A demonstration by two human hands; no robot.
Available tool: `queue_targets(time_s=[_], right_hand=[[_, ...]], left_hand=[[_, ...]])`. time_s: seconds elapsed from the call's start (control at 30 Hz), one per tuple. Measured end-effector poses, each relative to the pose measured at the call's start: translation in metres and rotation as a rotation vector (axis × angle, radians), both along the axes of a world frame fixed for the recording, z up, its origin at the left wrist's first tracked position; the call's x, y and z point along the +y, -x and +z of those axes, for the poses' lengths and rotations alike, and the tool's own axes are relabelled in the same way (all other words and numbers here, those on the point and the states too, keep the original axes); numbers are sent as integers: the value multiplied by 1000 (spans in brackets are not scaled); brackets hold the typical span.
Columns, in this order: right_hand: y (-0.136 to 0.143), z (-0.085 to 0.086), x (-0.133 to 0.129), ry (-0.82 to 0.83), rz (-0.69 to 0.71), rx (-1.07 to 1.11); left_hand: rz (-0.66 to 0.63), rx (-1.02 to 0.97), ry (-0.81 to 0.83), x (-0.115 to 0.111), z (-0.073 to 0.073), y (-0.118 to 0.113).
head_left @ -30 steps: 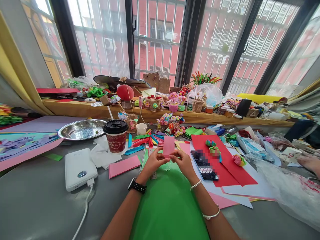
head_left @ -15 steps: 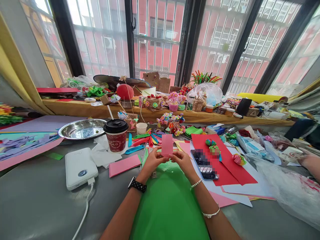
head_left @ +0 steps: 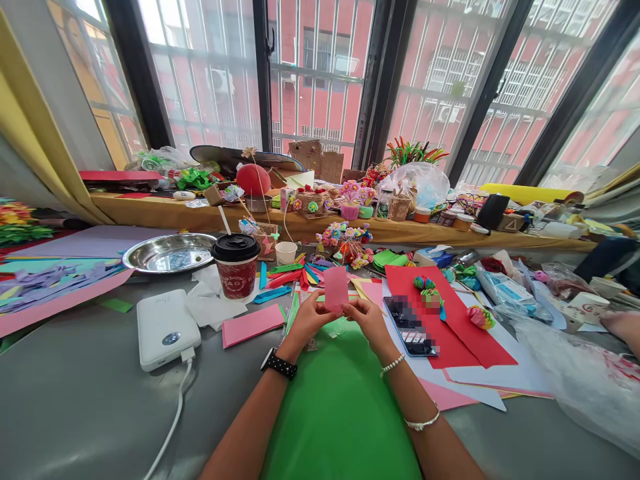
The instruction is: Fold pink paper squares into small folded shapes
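A small pink paper rectangle (head_left: 336, 288) is held up in front of me, its lower part between both hands. My left hand (head_left: 311, 316) pinches its lower left side. Beside it, my right hand (head_left: 365, 317) pinches the lower right corner, the fingertips of both hands close together. A stack of pink paper strips (head_left: 253, 325) lies on the grey table left of my left hand. To the right of my right hand, a phone (head_left: 411, 328) rests partly on red paper (head_left: 463, 337).
A lidded red cup (head_left: 236, 268), a white power bank (head_left: 167, 328) with cable and a steel tray (head_left: 167, 255) stand left. Paper flowers (head_left: 345, 241) are behind my hands. A plastic bag (head_left: 575, 380) and another person's hand (head_left: 623, 327) are at right.
The pink paper has tilted slightly, its top leaning left, still held in both hands. The view has shifted a little, and the other person's hand remains at the right edge.
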State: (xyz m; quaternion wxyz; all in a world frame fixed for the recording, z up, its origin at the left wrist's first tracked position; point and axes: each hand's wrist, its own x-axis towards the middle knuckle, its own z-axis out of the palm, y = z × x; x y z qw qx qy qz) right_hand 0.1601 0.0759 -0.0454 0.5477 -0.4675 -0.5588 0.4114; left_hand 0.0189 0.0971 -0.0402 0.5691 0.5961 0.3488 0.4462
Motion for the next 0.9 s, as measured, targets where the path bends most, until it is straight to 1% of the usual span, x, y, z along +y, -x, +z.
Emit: queue_targets(time_s=[0.1,0.27,0.4,0.53,0.67,0.8,0.9], right_hand=[[0,-2,1,-9,11,-11],[1,-4,1,-9,15,-26],[-1,-4,2,-45,9,-103],[-5,-1,2,-73,30,-166],[-7,3,0,-55,77,-172],[-8,6,-1,-39,86,-200],[-8,7,-2,-8,118,-183]], left_hand=[[-10,14,-12,-1,1,-1],[10,19,-27,-5,4,-3],[-20,0,-50,-4,-1,-4],[3,8,-72,-1,-6,-3],[-7,-15,-51,1,-5,-2],[-46,-65,4,2,-3,-1],[-39,-83,52,2,-1,0]])
